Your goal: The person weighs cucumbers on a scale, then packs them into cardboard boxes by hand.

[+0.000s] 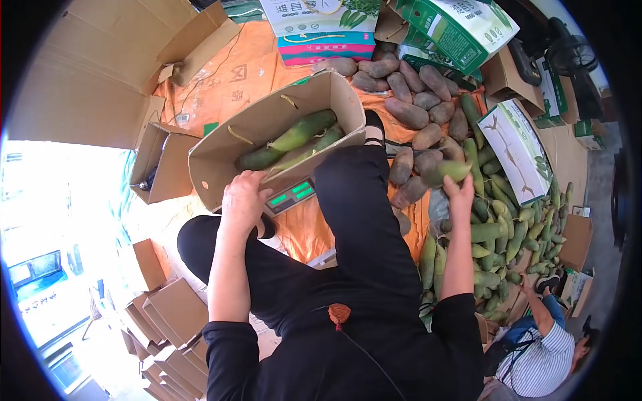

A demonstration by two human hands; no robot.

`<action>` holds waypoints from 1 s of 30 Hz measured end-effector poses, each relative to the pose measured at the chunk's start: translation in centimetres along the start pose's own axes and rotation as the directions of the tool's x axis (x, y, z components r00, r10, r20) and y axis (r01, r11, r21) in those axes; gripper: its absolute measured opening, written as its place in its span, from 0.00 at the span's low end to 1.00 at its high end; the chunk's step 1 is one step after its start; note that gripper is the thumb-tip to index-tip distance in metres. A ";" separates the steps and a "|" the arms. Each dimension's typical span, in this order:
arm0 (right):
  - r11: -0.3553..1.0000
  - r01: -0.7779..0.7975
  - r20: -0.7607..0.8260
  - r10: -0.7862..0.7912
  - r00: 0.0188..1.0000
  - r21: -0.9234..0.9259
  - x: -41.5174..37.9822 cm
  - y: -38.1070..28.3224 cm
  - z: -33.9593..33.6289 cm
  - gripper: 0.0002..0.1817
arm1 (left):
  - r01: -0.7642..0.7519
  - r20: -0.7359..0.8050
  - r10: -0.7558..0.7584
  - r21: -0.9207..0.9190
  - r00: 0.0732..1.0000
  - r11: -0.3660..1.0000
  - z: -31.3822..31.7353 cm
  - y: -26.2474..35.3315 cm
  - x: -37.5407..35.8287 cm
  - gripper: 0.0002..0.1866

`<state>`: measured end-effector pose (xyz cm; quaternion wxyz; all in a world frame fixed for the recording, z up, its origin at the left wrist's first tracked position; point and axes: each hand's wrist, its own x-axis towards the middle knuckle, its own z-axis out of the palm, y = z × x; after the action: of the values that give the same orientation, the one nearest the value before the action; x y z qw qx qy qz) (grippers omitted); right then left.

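Observation:
An open cardboard carton [221, 177] stands tilted in front of me with several long green radishes [294, 137] inside. My left hand [244, 197] is closed over its near edge, beside a scale [292, 195] with lit green digits. Part of the scale is hidden under the carton. On the other side, my right hand [460, 195] grips a green radish [445, 172] by one end, raised above the heap. Under and around it lie reddish-brown root vegetables [408, 113] and a large pile of green radishes [498, 230].
Printed gift boxes [328, 17] and a green box [461, 33] stand at the back. A white printed panel [515, 150] leans on the pile. Folded cartons [177, 311] are stacked at lower left. Another person [535, 354] reaches into the heap at lower right. Orange sheeting [234, 73] covers the floor.

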<state>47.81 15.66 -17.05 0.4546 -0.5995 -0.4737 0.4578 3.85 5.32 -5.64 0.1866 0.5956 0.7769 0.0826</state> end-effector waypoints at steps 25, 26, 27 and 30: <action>0.955 0.035 0.471 -0.177 0.864 0.296 2.0 -13.7 14.6 0.12 | -0.011 -0.031 0.015 0.118 0.999 0.993 -0.6 -1.4 -0.7 0.09; 0.974 0.013 0.411 -0.108 0.905 0.227 2.0 -12.2 12.8 0.11 | -0.012 -0.015 0.014 0.117 1.000 0.993 -0.6 -1.4 -0.7 0.10; 0.987 -0.016 0.343 -0.041 0.938 0.160 1.8 -10.5 10.9 0.11 | -0.014 0.002 0.014 0.117 1.000 0.993 -0.6 -1.3 -0.6 0.10; 0.990 -0.140 0.177 0.138 0.975 0.002 0.2 -2.2 6.3 0.11 | -0.005 0.009 0.004 0.102 1.000 0.995 -0.6 -0.8 -0.7 0.11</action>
<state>41.34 16.86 -16.02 0.3821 -0.5849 -0.4656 0.5432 3.08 4.52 -5.20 0.1593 0.6065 0.7779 0.0406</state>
